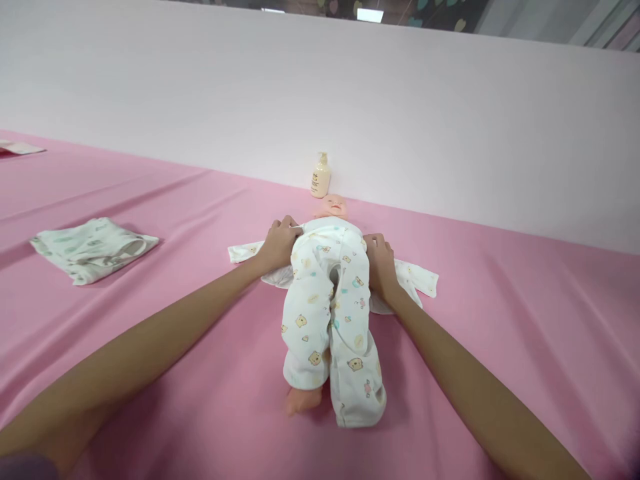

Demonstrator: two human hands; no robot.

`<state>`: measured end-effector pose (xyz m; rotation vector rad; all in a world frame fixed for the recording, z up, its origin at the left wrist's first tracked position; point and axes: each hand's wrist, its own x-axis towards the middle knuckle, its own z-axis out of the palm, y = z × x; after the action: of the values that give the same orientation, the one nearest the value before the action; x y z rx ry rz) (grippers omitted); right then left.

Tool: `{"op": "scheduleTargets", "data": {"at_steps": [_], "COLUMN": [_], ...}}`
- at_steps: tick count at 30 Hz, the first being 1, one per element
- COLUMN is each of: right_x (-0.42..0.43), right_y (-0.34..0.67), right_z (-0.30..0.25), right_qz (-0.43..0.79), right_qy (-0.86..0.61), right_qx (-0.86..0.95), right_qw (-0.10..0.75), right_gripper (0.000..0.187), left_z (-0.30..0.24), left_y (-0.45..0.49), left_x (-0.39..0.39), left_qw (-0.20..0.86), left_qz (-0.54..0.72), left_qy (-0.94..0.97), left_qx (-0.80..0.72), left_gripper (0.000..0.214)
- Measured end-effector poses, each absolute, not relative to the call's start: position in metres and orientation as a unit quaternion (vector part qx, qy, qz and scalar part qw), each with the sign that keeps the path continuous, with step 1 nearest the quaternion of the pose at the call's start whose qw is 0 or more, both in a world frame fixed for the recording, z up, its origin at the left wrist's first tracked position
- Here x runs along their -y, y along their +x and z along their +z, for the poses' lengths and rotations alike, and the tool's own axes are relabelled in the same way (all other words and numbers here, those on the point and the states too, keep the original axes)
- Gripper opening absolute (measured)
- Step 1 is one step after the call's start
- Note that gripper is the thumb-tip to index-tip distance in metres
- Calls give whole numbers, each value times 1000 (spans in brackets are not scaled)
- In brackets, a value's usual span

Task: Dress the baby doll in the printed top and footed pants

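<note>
A baby doll (pixel 336 205) lies on its back, head toward the wall. White printed baby trousers (pixel 310 300) cover its legs and reach high over its belly. One foot (pixel 304 399) sticks out of the left trouser leg; the other foot is hidden inside the cloth. My left hand (pixel 281 245) is closed on the waistband's left side. At the right side my right hand (pixel 381 263) has its fingers curled round the waistband, partly hidden behind the cloth. Under the doll a white long-sleeved baby top (pixel 423 277) lies spread, sleeves out to both sides.
A cream pump bottle (pixel 321 176) stands just behind the doll's head, against the white wall (pixel 320 100). A folded green-and-white cloth (pixel 95 248) lies at the left. A flat pale item (pixel 20 147) is at the far left edge. Pink sheet (pixel 500 320) covers the surface, with creases.
</note>
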<state>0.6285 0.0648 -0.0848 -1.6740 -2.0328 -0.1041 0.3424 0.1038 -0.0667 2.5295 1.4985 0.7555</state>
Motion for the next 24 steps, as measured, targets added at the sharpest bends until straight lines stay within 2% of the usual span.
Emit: {"op": "scheduleTargets", "data": {"at_steps": [5, 8, 12, 17, 24], "right_x": [-70, -71, -85, -108, -108], "right_y": [664, 674, 666, 661, 662], "right_z": [-49, -33, -23, -11, -12], "right_qz": [167, 307, 266, 292, 285], "right_qy": [-544, -545, -543, -468, -488], "right_qx": [785, 731, 743, 799, 793], "right_qw": [245, 272, 286, 240, 226], "right_gripper": [40, 34, 30, 29, 26], "left_z": [-33, -24, -21, -18, -20], "left_y": [313, 312, 326, 336, 336], "left_x": [-102, -102, -117, -136, -138], "left_qw": [294, 330, 272, 292, 325], "left_qz": [229, 257, 264, 232, 201], "left_qy": [791, 775, 808, 845, 830], "left_qx": [-486, -473, -450, -383, -407], "left_gripper": [40, 37, 39, 43, 47]}}
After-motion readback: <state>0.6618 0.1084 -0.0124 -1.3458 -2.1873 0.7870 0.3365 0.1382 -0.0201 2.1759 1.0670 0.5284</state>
